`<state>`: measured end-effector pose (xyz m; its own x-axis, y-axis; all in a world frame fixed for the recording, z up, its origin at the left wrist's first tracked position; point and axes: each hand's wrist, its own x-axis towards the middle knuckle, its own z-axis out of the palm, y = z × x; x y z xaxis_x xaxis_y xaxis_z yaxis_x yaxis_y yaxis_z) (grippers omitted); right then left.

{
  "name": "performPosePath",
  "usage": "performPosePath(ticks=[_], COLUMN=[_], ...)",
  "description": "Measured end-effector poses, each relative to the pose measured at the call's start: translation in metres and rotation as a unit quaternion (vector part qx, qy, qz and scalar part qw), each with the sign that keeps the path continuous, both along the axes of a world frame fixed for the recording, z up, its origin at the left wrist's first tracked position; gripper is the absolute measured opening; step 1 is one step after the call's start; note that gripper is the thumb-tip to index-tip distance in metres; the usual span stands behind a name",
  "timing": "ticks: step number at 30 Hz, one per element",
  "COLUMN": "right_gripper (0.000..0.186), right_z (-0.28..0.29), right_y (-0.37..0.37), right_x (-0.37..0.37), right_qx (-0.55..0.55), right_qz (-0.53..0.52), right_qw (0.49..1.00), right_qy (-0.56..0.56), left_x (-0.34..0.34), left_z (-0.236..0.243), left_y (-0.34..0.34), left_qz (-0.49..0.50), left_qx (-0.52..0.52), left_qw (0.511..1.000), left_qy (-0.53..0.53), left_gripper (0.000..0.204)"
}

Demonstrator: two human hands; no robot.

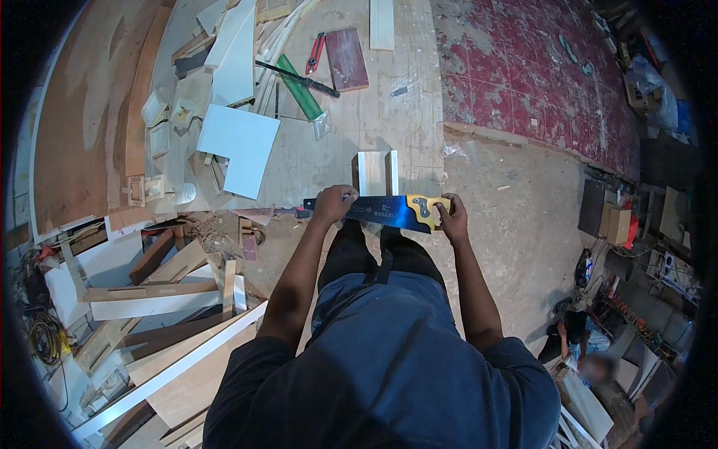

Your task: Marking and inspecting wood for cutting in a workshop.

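A hand saw (385,211) with a blue blade and a yellow handle lies level across the front of my body, its teeth facing me. My right hand (453,220) is closed around the yellow handle. Near the blade's far left end, my left hand (334,203) pinches the blade, fingers along its upper edge. Just beyond the saw, a short wooden piece with raised white-edged sides (376,170) stands at the table's near edge. The blade hides its near end.
The wooden worktable (314,150) carries a white L-shaped board (238,148), a green strip (299,88), a red utility knife (315,54) and a maroon block (347,60). Offcuts (157,292) pile up at lower left. Another person (580,337) is at lower right.
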<state>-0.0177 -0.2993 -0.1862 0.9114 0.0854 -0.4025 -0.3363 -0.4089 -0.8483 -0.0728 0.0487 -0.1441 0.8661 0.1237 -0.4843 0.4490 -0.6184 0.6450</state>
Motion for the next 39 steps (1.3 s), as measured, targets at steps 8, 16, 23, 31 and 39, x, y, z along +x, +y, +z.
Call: performPosePath(ticks=[8,16,23,31,39], right_gripper=[0.029,0.027,0.026,0.028,0.029], right_z=[0.003,0.003,-0.004,0.003,0.016], right_y=[-0.001,0.001,-0.002,0.002,0.002], right_x=[0.0,0.003,0.002,0.003,0.007], right_qx=[-0.008,-0.003,0.014,0.007,-0.013], right_qz=[0.003,0.007,0.008,0.012,0.033], right_qw=[1.0,1.0,1.0,1.0,0.999], right_qy=[0.019,0.021,-0.001,0.001,-0.036], left_x=[0.0,-0.003,-0.001,0.001,-0.006], left_z=[0.001,-0.005,-0.002,0.007,0.022], left_y=[-0.001,0.001,-0.001,-0.001,0.005], left_qz=[-0.001,0.002,0.002,-0.003,0.006], left_qx=[-0.01,0.002,-0.002,0.009,0.019], left_qw=[1.0,1.0,1.0,1.0,0.999], left_qy=[0.004,-0.015,-0.014,0.019,-0.037], left_gripper=[0.021,0.021,0.02,0.021,0.019])
